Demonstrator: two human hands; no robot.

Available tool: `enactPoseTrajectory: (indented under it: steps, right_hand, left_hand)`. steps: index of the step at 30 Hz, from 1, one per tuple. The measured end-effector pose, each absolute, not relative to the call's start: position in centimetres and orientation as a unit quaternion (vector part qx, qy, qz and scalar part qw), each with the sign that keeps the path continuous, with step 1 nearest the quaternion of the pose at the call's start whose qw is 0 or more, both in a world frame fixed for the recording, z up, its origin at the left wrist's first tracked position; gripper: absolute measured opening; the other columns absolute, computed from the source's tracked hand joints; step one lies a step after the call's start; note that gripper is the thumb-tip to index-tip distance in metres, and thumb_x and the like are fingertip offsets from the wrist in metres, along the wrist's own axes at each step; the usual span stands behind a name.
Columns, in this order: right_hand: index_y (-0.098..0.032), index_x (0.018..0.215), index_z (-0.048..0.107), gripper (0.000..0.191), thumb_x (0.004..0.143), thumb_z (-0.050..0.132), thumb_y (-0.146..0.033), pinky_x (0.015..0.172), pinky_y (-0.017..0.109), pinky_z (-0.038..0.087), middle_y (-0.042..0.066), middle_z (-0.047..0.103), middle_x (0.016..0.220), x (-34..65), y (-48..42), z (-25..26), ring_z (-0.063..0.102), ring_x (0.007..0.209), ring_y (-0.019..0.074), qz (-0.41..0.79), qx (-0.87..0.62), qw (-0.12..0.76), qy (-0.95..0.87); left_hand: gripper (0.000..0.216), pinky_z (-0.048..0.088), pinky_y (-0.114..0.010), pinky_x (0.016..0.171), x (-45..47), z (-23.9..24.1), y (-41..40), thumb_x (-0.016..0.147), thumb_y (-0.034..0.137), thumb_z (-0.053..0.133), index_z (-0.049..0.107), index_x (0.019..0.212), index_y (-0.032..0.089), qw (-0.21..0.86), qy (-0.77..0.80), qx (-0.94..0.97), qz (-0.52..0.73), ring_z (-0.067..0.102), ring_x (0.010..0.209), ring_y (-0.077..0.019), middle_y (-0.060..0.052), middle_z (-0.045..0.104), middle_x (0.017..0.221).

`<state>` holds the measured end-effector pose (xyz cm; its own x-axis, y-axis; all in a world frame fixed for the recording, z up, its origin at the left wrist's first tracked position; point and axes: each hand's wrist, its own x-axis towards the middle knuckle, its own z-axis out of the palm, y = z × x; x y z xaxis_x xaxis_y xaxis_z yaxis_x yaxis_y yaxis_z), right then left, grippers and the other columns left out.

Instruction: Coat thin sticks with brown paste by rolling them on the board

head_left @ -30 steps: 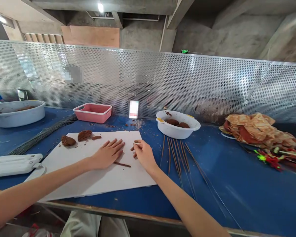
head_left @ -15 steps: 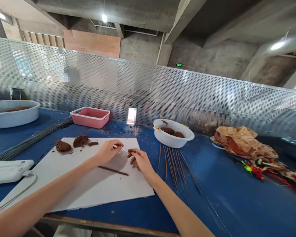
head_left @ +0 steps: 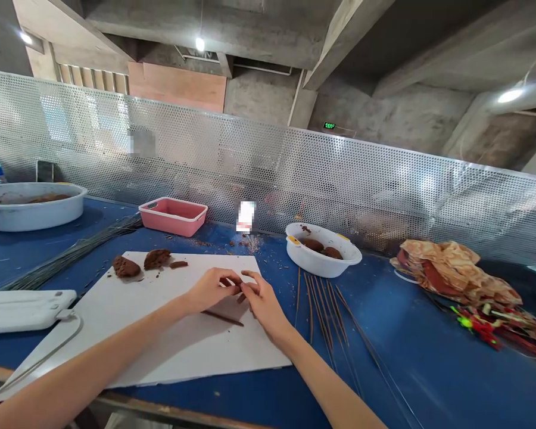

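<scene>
One thin brown strand [head_left: 226, 319] is lying aslant on the white board [head_left: 183, 348] in front of the person, its far end disappearing behind the left hand [head_left: 214, 289]. From where I'm standing, both hands are hovering over that strand, fingers curling, the fingertips of the left and right hand [head_left: 264, 302] touching or nearly touching; I cannot tell whether they are pinching anything between them. Two crumbly brown lumps [head_left: 126, 267] and a small brown piece [head_left: 179, 264] are sitting along the board's back edge. Just right of the board, several brown-coated sticks [head_left: 311, 310] are fanning out over the blue table [head_left: 446, 369], below a white basin [head_left: 315, 264] that is holding more brown lumps. Behind the board, a pink basket [head_left: 172, 224] is standing near the perforated screen [head_left: 259, 155], and a bundle of thin wires [head_left: 78, 245] is stretching along the left.
</scene>
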<state>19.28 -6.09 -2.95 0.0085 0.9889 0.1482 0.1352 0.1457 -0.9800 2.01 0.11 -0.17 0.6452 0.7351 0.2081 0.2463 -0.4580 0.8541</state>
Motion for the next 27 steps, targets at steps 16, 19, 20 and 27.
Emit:
enactPoseTrajectory:
  steps: [16,19,20,27]
  right_hand:
    - [-0.019,0.096,0.071,0.022,0.087,0.063,-0.037,0.056,0.027,0.048,0.007,0.075,0.093,19.3,-6.5,-2.8,0.065,0.066,0.0168,0.339,-0.501,0.514,-0.608]
    - [-0.021,0.106,0.071,0.022,0.091,0.061,-0.034,0.063,0.027,0.050,0.004,0.076,0.097,19.1,-6.9,-2.6,0.066,0.073,0.0166,0.257,-0.521,0.471,-0.664]
    - [-0.022,0.111,0.070,0.025,0.092,0.060,-0.034,0.063,0.027,0.049,0.004,0.076,0.099,19.2,-7.0,-2.6,0.067,0.074,0.0164,0.241,-0.528,0.457,-0.674]
    - [-0.024,0.107,0.070,0.018,0.095,0.058,-0.029,0.068,0.030,0.049,0.003,0.077,0.100,18.8,-7.8,-2.7,0.070,0.079,0.0187,0.186,-0.569,0.410,-0.688]
  left_hand:
    - [0.026,0.045,-0.025,0.058,0.9,-0.2,1.1,0.078,0.041,0.074,0.075,0.091,0.019,0.483,0.318,0.771,0.267,0.060,0.065,-0.0146,-0.001,0.070,0.076]
    - [0.034,0.038,-0.024,0.050,0.5,0.0,1.3,0.080,0.049,0.073,0.078,0.090,0.017,0.506,0.328,0.767,0.218,0.047,0.053,-0.0106,0.002,0.061,0.066]
    - [0.035,0.038,-0.024,0.049,0.2,0.1,1.4,0.079,0.051,0.074,0.079,0.088,0.017,0.507,0.332,0.766,0.214,0.047,0.054,-0.0104,0.001,0.060,0.065]
    - [0.047,0.041,-0.020,0.050,-5.0,3.6,2.6,0.075,0.061,0.080,0.075,0.086,0.016,0.526,0.383,0.619,0.440,0.055,0.065,-0.0120,-0.003,0.064,0.076]
